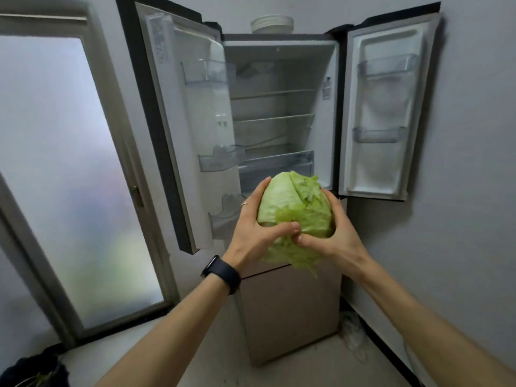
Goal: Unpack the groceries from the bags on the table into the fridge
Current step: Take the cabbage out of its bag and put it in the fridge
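Both bare forearms reach forward, a black wristband [223, 273] on the left one, and the left hand [255, 230] and right hand [333, 233] cup a head of lettuce [296, 208] between them, fingers [259, 191] spread around its sides and thumbs almost meeting on the loose leaves at its near face. Beyond the fingers stands the fridge [279, 121] with both upper doors swung wide, its wire shelves and clear door bins bare. A stack of white plates [272, 23] sits on top, and a frosted glass door [64, 163] stands far left of the fingers.
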The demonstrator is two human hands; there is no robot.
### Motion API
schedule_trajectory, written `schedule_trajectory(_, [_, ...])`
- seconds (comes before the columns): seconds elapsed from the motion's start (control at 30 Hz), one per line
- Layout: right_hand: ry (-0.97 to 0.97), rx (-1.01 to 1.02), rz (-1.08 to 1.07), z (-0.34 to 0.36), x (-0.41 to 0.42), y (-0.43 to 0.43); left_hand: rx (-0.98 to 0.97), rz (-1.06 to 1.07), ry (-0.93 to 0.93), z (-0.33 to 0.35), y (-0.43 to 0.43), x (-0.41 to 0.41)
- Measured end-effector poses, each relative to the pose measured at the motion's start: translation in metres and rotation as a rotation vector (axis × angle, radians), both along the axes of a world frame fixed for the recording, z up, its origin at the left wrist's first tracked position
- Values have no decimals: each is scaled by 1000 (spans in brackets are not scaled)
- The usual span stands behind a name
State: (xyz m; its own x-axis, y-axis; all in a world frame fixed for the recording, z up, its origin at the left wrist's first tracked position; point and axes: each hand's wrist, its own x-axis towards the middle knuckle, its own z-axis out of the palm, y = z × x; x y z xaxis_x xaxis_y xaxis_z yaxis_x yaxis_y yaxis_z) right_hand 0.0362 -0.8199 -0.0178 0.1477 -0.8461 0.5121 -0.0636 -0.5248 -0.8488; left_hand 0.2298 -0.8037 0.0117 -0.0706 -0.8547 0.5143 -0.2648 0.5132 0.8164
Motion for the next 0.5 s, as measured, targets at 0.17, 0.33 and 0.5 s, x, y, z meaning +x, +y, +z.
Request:
schedule_trajectory(0.17, [-34,-45,-35,-1,-41,-89,-47,-17,-31,4,-98,-43])
schedule_trajectory(0.33, [-63,-61,8,7,-85,-189,-49,-6,-57,16,-192,-90])
schedule_trajectory(0.5, [-40,-55,54,19,-114,-285,-63,77,-38,26,-277,-120])
